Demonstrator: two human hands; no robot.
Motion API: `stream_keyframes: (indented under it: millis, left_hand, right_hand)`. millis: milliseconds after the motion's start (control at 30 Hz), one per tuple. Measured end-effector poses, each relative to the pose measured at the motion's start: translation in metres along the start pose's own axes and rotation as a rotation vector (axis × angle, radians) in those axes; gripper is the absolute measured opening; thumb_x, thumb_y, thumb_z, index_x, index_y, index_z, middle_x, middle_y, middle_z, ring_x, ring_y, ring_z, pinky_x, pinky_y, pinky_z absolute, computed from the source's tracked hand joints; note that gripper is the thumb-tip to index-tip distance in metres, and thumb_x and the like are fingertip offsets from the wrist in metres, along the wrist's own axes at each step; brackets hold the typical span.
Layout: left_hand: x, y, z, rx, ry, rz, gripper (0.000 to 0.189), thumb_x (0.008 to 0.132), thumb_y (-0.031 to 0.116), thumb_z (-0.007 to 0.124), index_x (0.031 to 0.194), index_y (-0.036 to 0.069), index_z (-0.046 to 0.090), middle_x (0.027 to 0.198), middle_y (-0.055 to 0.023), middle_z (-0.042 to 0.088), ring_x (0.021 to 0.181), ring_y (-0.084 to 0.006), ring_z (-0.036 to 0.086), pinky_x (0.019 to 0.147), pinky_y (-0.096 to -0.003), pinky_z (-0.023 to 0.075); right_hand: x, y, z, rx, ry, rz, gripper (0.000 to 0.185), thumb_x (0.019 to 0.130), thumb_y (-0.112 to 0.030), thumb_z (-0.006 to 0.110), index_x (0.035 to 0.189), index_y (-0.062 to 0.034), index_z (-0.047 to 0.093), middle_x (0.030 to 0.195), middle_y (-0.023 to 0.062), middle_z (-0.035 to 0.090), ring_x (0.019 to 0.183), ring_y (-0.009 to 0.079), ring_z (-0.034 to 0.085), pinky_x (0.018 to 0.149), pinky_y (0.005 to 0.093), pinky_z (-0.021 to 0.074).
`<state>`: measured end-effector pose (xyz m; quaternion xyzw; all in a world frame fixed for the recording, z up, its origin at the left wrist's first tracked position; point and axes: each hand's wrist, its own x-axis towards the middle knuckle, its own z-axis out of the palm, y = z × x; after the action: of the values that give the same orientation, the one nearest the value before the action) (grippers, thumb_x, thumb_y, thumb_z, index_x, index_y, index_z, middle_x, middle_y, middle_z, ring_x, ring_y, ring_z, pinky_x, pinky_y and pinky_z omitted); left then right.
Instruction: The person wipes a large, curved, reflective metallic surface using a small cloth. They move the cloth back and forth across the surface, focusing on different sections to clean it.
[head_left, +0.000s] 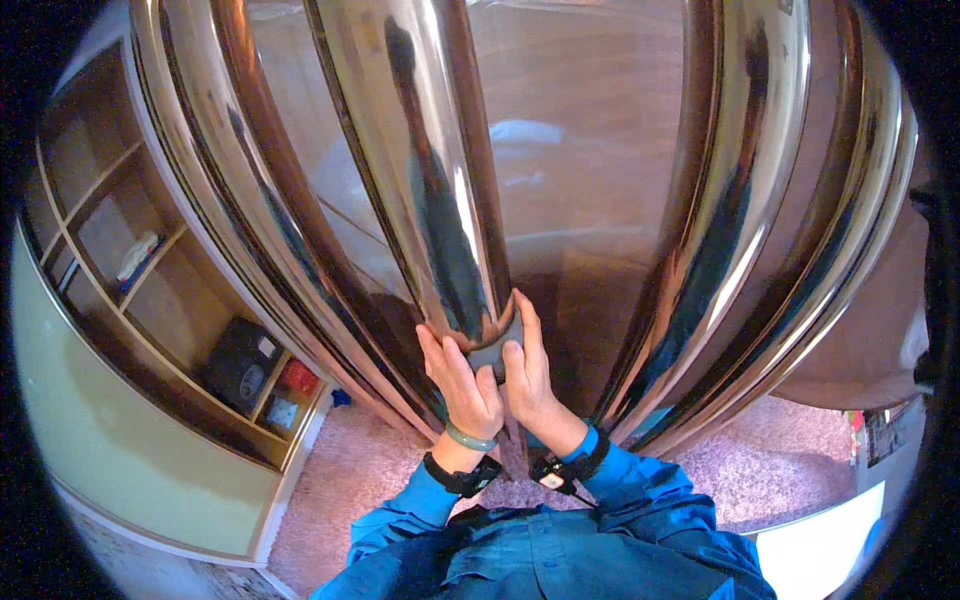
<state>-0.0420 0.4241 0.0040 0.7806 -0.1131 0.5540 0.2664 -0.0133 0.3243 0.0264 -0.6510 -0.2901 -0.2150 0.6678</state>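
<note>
Polished metal columns of a large frame rise before me. My left hand (465, 382) cups the lower left end of the middle-left metal column (442, 225), its fingers along the shiny surface. On the other side, my right hand (531, 375) bends its fingers around the same end. Between both hands shows a grey round end piece (495, 354) beneath the column; whether it is a cap or a cloth I cannot tell. A pale green bangle (470, 439) circles my left wrist, and both wrists bear black straps with small devices.
More curved shiny columns stand at left (300, 255) and right (739, 217), with a glossy brown panel (585, 187) between. Open wooden shelves (161, 274) at left hold a black safe-like box (241, 364) and a red item (298, 376). Pink carpet (780, 457) covers the floor.
</note>
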Motion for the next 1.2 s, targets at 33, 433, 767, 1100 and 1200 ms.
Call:
stream_keyframes:
  millis: [33, 433, 767, 1100, 1200]
  left_hand:
    - [-0.005, -0.003, 0.002, -0.002, -0.004, 0.004, 0.063, 0.102, 0.028, 0.036, 0.153, 0.0, 0.012, 0.156, -0.0315, 0.008, 0.144, -0.0472, 0.015, 0.114, -0.0519, 0.0162]
    - [0.157, 0.003, -0.015, -0.187, 0.045, 0.117, 0.07, 0.102, 0.041, 0.038, 0.151, -0.003, 0.016, 0.154, -0.0337, 0.013, 0.141, -0.0484, 0.021, 0.112, -0.0516, 0.0194]
    - [0.135, -0.009, -0.009, -0.185, 0.243, 0.307, 0.05, 0.088, 0.008, 0.064, 0.133, 0.001, 0.044, 0.139, -0.0256, 0.04, 0.131, -0.0465, 0.035, 0.107, -0.056, 0.0306]
    - [0.13, -0.016, -0.013, -0.52, 0.066, 0.144, 0.027, 0.076, -0.003, 0.072, 0.101, 0.002, 0.065, 0.092, -0.0129, 0.057, 0.083, -0.0306, 0.057, 0.071, -0.0402, 0.0487]
    - [0.131, -0.012, -0.018, -0.605, 0.089, 0.046, 0.025, 0.078, -0.005, 0.069, 0.102, 0.001, 0.063, 0.098, -0.0158, 0.057, 0.094, -0.0337, 0.058, 0.078, -0.0409, 0.05]
  right_hand:
    - [-0.002, 0.003, 0.0, -0.025, 0.0, 0.016, 0.063, 0.091, -0.016, 0.046, 0.145, 0.0087, 0.025, 0.148, 0.0292, 0.031, 0.138, 0.0425, 0.032, 0.115, 0.044, 0.0249]
    - [0.12, -0.088, 0.003, -0.333, 0.217, -0.514, 0.068, 0.088, -0.015, 0.059, 0.145, 0.0045, 0.027, 0.151, 0.0287, 0.025, 0.141, 0.042, 0.027, 0.115, 0.0458, 0.0223]
    - [0.072, -0.061, 0.016, -0.506, 0.405, -0.4, 0.056, 0.083, 0.001, 0.04, 0.138, 0.0089, 0.039, 0.147, 0.0292, 0.032, 0.138, 0.0437, 0.032, 0.115, 0.0481, 0.0243]
    - [0.063, -0.083, 0.008, -0.744, 0.489, -0.476, 0.025, 0.074, 0.008, 0.068, 0.096, -0.0039, 0.062, 0.097, 0.0135, 0.057, 0.091, 0.0295, 0.057, 0.081, 0.0378, 0.049]
    - [0.071, -0.092, 0.015, -0.747, 0.489, -0.479, 0.022, 0.075, 0.008, 0.068, 0.092, -0.0034, 0.063, 0.094, 0.0128, 0.058, 0.087, 0.0281, 0.058, 0.077, 0.0366, 0.049]
